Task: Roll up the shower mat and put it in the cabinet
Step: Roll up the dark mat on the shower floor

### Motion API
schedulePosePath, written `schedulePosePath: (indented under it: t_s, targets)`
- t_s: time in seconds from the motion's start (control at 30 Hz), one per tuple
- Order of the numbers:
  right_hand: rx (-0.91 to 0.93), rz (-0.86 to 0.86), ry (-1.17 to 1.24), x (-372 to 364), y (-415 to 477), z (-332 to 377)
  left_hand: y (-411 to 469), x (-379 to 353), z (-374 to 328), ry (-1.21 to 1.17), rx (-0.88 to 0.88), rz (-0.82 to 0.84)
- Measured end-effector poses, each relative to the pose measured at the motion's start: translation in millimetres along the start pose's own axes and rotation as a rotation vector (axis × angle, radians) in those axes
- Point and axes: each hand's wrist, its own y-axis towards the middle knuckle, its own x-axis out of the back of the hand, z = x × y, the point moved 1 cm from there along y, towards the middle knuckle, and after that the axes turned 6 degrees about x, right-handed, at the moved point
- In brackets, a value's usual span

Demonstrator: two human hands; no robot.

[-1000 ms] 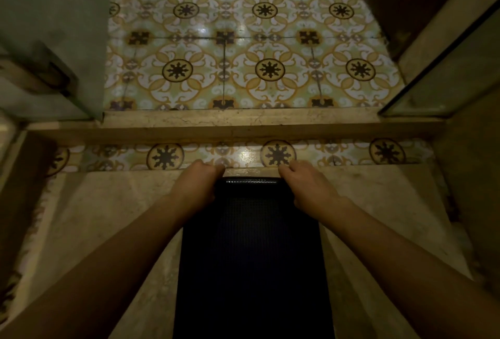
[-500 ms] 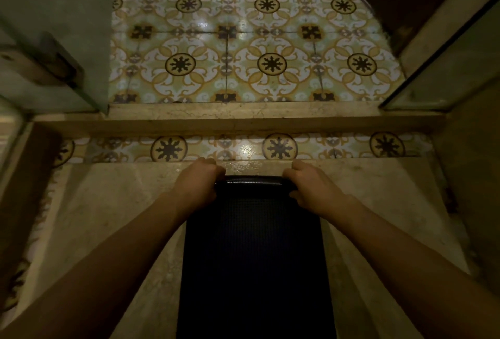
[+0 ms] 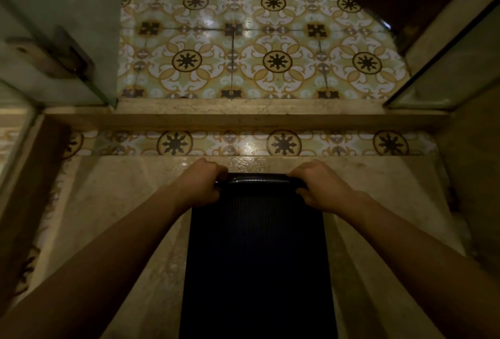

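A dark, finely textured shower mat [image 3: 257, 257] lies lengthwise on the beige stone shower floor, running from the bottom edge up to the middle of the view. Its far end is curled over into a small glossy roll [image 3: 257, 180]. My left hand [image 3: 201, 184] grips the roll's left end and my right hand [image 3: 320, 187] grips its right end, fingers wrapped around it. No cabinet is in view.
A raised stone threshold [image 3: 243, 116] crosses the view beyond the mat, with patterned floor tiles [image 3: 270, 62] past it. A glass door with a hinge [image 3: 54, 57] stands at the left, a glass panel [image 3: 454, 68] at the right. Stone walls close in on both sides.
The mat's far edge has been lifted and curled over toward me into a small roll. Both hands have shifted slightly outward along it.
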Motion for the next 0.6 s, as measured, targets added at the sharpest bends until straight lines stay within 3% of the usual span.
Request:
schedulePosePath:
  t_s: [0.23,0.4,0.6]
  targets:
    - [-0.058,-0.007,0.025,1.6,-1.2,0.6,1.4,-2.6,-0.4,-0.048,0.036,-0.067]
    - [-0.043,0.059,0.034,2.4,-1.8,1.3,2.9,0.8,1.1,-0.020,0.026,0.062]
    - [-0.092,-0.008,0.024,3.3,0.1,1.3,2.8,1.8,-4.3,-0.025,0.052,-0.027]
